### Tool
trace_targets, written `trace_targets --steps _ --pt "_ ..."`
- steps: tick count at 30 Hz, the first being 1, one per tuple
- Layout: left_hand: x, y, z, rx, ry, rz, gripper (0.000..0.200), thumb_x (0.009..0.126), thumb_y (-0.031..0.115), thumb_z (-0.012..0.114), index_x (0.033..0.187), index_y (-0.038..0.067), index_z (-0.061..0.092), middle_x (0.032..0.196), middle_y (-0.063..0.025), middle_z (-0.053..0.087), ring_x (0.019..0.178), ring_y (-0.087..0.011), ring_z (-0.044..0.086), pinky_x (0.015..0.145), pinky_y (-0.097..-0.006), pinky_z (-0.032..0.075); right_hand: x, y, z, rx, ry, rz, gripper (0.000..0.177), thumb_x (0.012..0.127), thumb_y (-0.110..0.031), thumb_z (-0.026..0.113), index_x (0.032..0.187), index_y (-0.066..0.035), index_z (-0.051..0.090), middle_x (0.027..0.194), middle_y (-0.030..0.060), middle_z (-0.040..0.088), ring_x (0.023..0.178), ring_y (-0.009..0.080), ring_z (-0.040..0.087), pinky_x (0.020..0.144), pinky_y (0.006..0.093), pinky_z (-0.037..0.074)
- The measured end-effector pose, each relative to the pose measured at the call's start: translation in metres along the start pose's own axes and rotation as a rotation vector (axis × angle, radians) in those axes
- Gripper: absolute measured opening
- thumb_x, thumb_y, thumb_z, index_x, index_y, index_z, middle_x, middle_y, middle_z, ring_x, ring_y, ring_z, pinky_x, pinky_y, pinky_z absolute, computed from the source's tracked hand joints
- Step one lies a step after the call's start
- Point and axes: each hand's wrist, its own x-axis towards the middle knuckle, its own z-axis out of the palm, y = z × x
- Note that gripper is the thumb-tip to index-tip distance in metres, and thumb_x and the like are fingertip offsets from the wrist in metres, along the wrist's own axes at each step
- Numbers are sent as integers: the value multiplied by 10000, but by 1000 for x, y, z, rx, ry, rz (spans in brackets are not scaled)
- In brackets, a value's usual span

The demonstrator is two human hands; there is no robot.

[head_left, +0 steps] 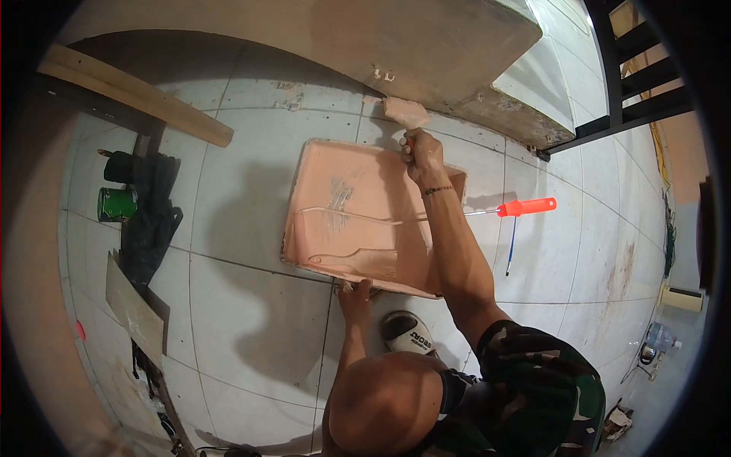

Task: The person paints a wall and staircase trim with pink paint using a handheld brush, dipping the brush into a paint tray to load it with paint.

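My right hand [422, 156] is closed around the handle of a wide flat paintbrush [406, 113], reaching past the tray's far edge. Its pink-coated head is right by the base of the concrete slab. Below it on the tiles is a large paint tray [299, 179] covered in pink paint, with scraped streaks in the middle. My left hand [355, 295] grips the tray's near rim, thumb on top. A second paint-covered brush [358, 261] lies inside along the near side. Across the tray rests the wire of a paint roller frame, whose red handle [529, 206] sticks out to the right.
The concrete slab [426, 46] overhangs the far floor, near a black metal gate [609, 76]. At left are a wooden plank [145, 95], a green can [117, 205] and dark cloth [148, 236]. A blue thin brush [511, 247] lies right; my slippered foot [407, 333] is near the tray.
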Motion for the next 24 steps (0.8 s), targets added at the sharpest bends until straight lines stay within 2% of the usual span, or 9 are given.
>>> trace_targets --steps 3,6,8,11,12,13,17,19,24 --pt "-6 -4 -3 -13 11 6 230 777 82 535 990 29 467 878 -49 529 785 -145 545 651 -364 538 11 -6 3 -50 32 -13 64 804 -67 473 747 -38 465 604 50 476 438 84 392 358 203 275" --pt "-15 5 -2 21 42 -19 248 783 111 541 996 10 464 901 -71 537 814 -157 543 673 -374 537 -2 -12 2 32 -24 -71 51 791 -64 502 765 -28 477 610 55 480 433 86 399 353 195 268" --pt "-22 17 0 88 39 -76 302 786 125 554 1006 -49 442 950 -136 517 828 -192 560 684 -353 555 -16 -9 -7 28 -6 -51 73 788 -66 498 729 -24 485 597 62 491 415 103 400 349 217 278" --pt "-21 2 -16 42 7 -119 360 795 184 570 1026 -59 440 956 -140 522 802 -199 565 674 -339 548 -24 -6 -17 7 22 -21 101 788 -70 493 697 -26 492 593 69 506 409 112 405 344 229 295" --pt "-24 -1 -23 45 7 -122 360 795 184 570 1026 -59 440 956 -140 522 802 -199 565 674 -339 548 -20 -4 -19 -4 20 1 65 793 -67 484 742 -27 487 611 63 497 422 98 403 347 215 278" --pt "-26 -1 -29 51 -20 -156 365 789 204 585 1003 -64 459 967 -139 528 816 -208 575 672 -336 547 -16 -4 -17 -13 14 20 37 799 -63 475 787 -28 482 628 57 488 435 84 400 351 200 262" --pt "-44 3 -47 169 -92 -302 355 777 248 602 919 -67 522 991 -156 555 886 -246 600 686 -339 544 6 -7 -8 -30 -5 40 44 801 -60 461 768 -32 471 626 57 483 442 86 394 353 202 256" --pt "-54 5 -56 164 -142 -305 348 779 256 593 897 -67 535 991 -170 562 911 -257 598 690 -350 542 20 -5 -6 -1 -21 16 134 783 -71 479 655 -33 460 581 71 490 434 121 401 358 239 270" --pt "-82 13 -83 159 -172 -235 353 786 273 564 878 -68 549 972 -194 581 925 -271 599 704 -379 539 -8 -13 -2 26 -27 -30 142 784 -72 483 651 -28 459 574 72 488 422 123 399 352 245 273"
